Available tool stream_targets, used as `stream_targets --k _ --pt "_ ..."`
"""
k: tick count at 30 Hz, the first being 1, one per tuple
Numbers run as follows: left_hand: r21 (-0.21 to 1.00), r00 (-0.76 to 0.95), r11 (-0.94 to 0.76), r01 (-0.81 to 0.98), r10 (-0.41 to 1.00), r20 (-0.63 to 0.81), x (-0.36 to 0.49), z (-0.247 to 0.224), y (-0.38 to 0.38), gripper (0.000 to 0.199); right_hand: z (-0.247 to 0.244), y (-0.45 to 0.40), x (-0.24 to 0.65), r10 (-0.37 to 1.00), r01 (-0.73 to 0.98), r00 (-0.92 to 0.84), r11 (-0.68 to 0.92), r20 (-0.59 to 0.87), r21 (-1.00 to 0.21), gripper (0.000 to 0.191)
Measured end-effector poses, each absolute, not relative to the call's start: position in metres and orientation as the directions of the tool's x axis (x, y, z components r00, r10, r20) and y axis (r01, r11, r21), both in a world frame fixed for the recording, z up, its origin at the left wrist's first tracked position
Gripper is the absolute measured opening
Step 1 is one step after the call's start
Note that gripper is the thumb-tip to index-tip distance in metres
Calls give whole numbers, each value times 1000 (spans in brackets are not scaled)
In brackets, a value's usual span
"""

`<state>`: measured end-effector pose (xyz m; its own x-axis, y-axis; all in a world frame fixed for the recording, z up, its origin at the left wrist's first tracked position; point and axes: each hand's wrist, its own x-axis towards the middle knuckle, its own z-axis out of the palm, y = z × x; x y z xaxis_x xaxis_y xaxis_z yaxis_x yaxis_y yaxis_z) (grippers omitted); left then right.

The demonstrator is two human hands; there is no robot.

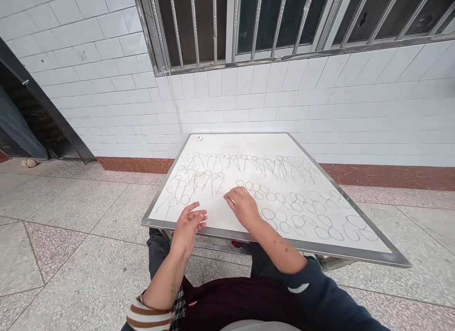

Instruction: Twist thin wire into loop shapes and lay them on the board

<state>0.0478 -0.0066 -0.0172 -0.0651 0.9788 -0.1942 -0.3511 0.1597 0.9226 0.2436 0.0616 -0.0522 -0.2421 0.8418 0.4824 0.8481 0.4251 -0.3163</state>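
Note:
My right hand (244,205) is over the white tabletop, thumb and fingertips pinched together on what looks like a thin wire (219,193), its far end hard to make out. My left hand (189,224) is by the table's front edge with its fingers loosely bent and apart, holding nothing I can see. Left of my right hand lie wire loops with straight tails (214,176). Closed wire rings (297,220) are spread to its right. A long row of tailed loops (263,159) runs across behind both hands.
The white table (234,142) has a grey metal rim and stands close to a tiled wall (245,101). A small white and red object (199,138) sits at its back left corner. Above is a barred window (270,22); a doorway is at far left.

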Motion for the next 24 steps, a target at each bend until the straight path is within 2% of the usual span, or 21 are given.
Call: stream_targets --k 1,3,6,8,15,17,20,24 --pt "916 -71 151 -371 979 -190 52 -18 -5 52 -48 49 238 804 822 -275 481 528 -305 17" --pt "899 -67 133 -418 982 -176 60 -20 -7 52 -43 25 227 611 707 -342 668 714 -232 16" --pt "853 -62 62 -519 992 -110 67 -21 -22 45 -38 -1 216 436 571 -396 806 808 -155 17" --pt "838 -87 7 -546 994 -65 67 -19 -33 41 -36 -10 212 416 532 -401 831 816 -162 19" --pt "880 -181 -95 -465 983 11 61 -7 -51 35 -28 -24 207 431 464 -395 856 811 -229 27" --pt "893 -183 -103 -439 983 24 61 -5 -52 33 -26 -27 207 467 431 -372 852 802 -296 27" --pt "917 -177 -105 -384 984 38 61 -2 -55 33 -23 -30 208 586 383 -260 792 768 -475 24" --pt "934 -155 -79 -350 988 25 62 0 -60 33 -17 -31 209 796 252 -118 603 594 -757 13"
